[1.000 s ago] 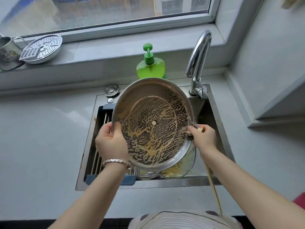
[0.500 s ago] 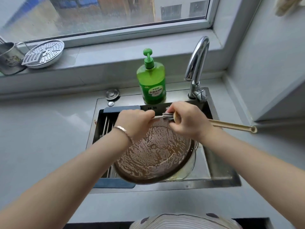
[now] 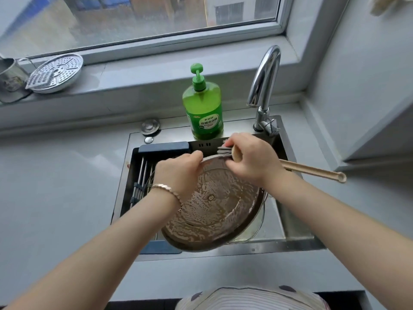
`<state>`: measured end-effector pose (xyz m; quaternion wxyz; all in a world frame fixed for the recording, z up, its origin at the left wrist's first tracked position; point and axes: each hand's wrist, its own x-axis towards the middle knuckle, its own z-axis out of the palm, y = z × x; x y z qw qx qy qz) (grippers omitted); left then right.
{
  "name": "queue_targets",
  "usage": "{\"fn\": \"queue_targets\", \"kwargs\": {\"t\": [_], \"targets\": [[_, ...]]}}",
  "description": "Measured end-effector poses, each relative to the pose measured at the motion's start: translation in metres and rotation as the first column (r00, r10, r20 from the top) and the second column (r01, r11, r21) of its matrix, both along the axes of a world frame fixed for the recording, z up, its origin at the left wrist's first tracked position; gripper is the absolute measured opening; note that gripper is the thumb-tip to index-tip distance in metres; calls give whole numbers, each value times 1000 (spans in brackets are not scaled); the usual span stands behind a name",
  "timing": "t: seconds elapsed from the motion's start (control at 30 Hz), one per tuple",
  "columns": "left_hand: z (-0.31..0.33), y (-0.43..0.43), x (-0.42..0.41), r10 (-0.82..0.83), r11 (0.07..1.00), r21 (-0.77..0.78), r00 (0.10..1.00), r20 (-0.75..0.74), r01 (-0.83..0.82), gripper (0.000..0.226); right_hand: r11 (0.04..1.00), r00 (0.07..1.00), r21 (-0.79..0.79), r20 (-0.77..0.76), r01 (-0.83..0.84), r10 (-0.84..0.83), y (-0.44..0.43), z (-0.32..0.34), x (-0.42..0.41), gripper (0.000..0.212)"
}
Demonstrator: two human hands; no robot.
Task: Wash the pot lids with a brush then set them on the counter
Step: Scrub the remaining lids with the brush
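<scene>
A round steel pot lid point(image 3: 212, 211), its underside covered in brownish suds, tilts over the sink point(image 3: 290, 222). My left hand point(image 3: 178, 173) grips the lid's far-left rim. My right hand point(image 3: 250, 159) grips a brush point(image 3: 312, 171) near its head, the grey bristles pressed on the lid's far rim and the long beige handle pointing right. A glass lid point(image 3: 254, 231) lies in the basin, mostly hidden under the steel lid.
A green dish-soap bottle point(image 3: 203, 108) stands behind the sink, the chrome tap point(image 3: 263, 86) to its right. A drying rack point(image 3: 143, 175) fills the sink's left part. Grey counter point(image 3: 55, 186) lies on both sides. A steamer plate point(image 3: 55, 72) and metal cup point(image 3: 9, 79) sit on the windowsill.
The lid has gone from upright, facing me, to tilted low over the sink. My right hand moved from the lid's right edge to its far rim, swinging the brush handle out to the right.
</scene>
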<state>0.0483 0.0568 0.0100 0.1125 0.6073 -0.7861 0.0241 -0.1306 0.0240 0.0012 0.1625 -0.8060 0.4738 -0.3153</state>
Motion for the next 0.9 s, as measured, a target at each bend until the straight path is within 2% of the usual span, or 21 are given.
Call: {"fn": "queue_targets", "kwargs": {"t": [0.03,0.1,0.17,0.23,0.3,0.37,0.43,0.53,0.6,0.67,0.73,0.77,0.8,0.83,0.87,0.9], "targets": [[0,2,4,60,998,-25,995,-79,-62,21,996,996,45,50,71,-73,-3,-4,-6,18],[1,8,11,195,980,0,952,-237,-201,28,944,956,240,131,227,-263,-7,-14,-20,18],[-3,14,18,357,933,98,848,-392,-347,28,839,878,418,169,348,-448,-8,-27,-31,17],[-5,19,19,509,850,180,685,-521,-495,34,725,778,537,186,431,-600,-4,-39,-35,16],[-5,18,13,643,714,270,451,-619,-646,34,601,689,676,188,426,-700,4,-50,-29,18],[-8,18,1,694,582,349,225,-684,-735,28,470,596,803,185,367,-781,12,-60,-15,16],[-10,20,-14,676,510,411,56,-735,-756,25,356,478,882,180,308,-859,17,-68,2,11],[-18,21,-30,661,406,551,-182,-728,-729,31,265,360,941,177,211,-916,21,-67,28,8],[-35,21,-32,720,362,700,-292,-629,-616,39,229,358,957,155,176,-921,23,-63,41,7],[-47,23,-30,771,376,811,-334,-543,-449,41,221,376,961,145,168,-915,22,-61,44,11],[-47,27,-24,793,445,838,-297,-532,-314,48,232,396,952,139,197,-908,18,-62,36,18],[-46,31,-20,800,485,816,-219,-559,-313,60,245,421,941,130,232,-898,17,-62,28,21],[-43,36,-14,809,525,769,-66,-584,-366,74,266,454,925,121,271,-883,16,-62,20,21],[-41,42,-8,796,585,673,163,-583,-453,86,288,487,906,108,312,-867,16,-62,11,20],[-42,48,0,697,714,484,451,-557,-506,90,299,509,890,91,345,-856,16,-61,3,19],[-44,54,6,498,867,246,731,-467,-433,87,303,522,882,78,362,-849,14,-60,-5,16]]}}
